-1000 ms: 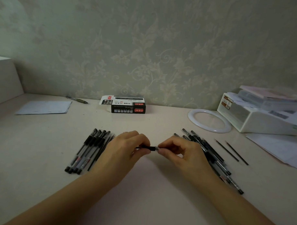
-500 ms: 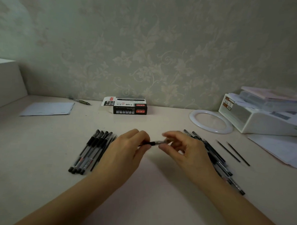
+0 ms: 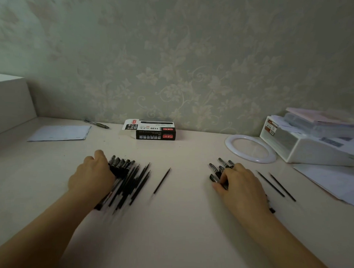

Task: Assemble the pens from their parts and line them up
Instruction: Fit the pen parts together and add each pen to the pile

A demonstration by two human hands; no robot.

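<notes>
I count two hands on the desk: my left hand (image 3: 91, 174) lies on one cluster of pens and my right hand (image 3: 239, 184) on the other. The left row of pens (image 3: 128, 179) shows about five caps at its far end, but the rest is smeared by motion, so I cannot give a firm total. The right heap of pens (image 3: 218, 168) shows about four ends past my fingers; the remainder is covered. I count three loose refills: one single refill (image 3: 162, 180) between the clusters and a pair of refills (image 3: 276, 185) to the right. One pen box (image 3: 152, 130), one white ring (image 3: 251, 148), one separate pen (image 3: 96, 123) at the wall.
</notes>
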